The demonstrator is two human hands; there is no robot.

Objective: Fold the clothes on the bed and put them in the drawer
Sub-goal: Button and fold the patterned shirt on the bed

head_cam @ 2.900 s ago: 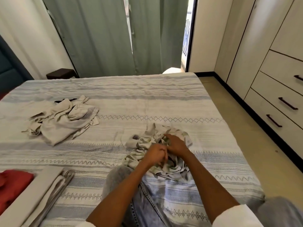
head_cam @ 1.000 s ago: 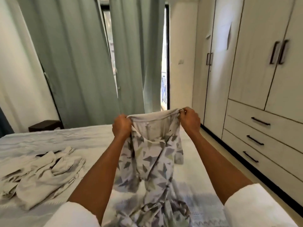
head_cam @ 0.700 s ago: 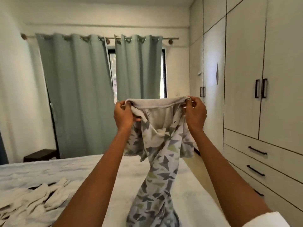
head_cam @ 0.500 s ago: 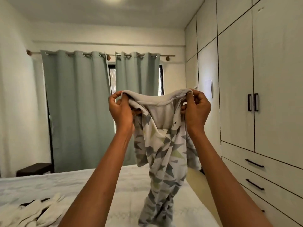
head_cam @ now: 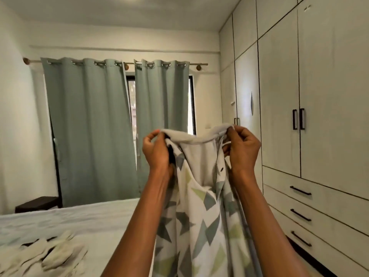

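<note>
My left hand (head_cam: 157, 150) and right hand (head_cam: 242, 148) each pinch one end of the grey waistband, holding the patterned garment (head_cam: 201, 216) raised in the air above the bed (head_cam: 79, 220). To fold well, I should keep the band taut and level, let the fabric hang untwisted, then lower it flat onto the bed. The drawers (head_cam: 319, 214) stand closed at right.

We raise both arms mid-frame; left hand (head_cam: 157, 152) and right hand (head_cam: 242, 149) each pinch cloth, fingers curled, level with each other.
</note>
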